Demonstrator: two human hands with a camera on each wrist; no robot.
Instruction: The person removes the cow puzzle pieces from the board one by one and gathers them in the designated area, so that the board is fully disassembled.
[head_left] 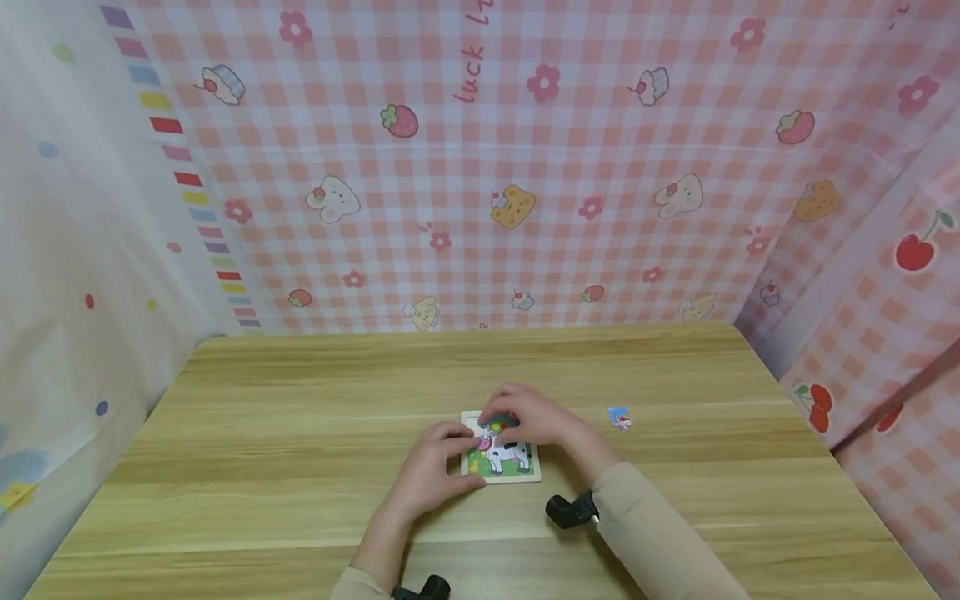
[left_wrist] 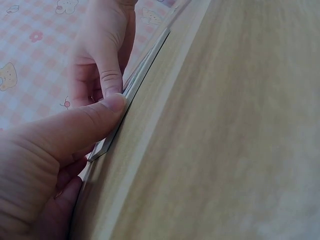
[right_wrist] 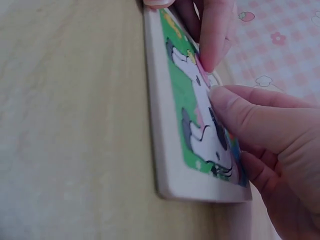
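Note:
In the head view a small cow jigsaw puzzle [head_left: 517,458] lies in a pale frame on the table, with a white patch in its upper left corner. My left hand [head_left: 433,468] grips the frame's left side, thumb at the lower edge and fingertips over the picture. From above, my right hand [head_left: 528,417] spans the rainbow part, thumb and fingers bent round a puzzle piece [head_left: 501,422] that they mostly cover. The right wrist view shows its thumb [right_wrist: 230,102] pressed against the cow picture [right_wrist: 200,110], close to the left fingertips.
A loose blue puzzle piece [head_left: 620,418] lies on the wooden table [head_left: 300,417], right of the frame. Behind the table hangs a pink checked curtain [head_left: 465,167], with a white dotted one [head_left: 90,250] at the left.

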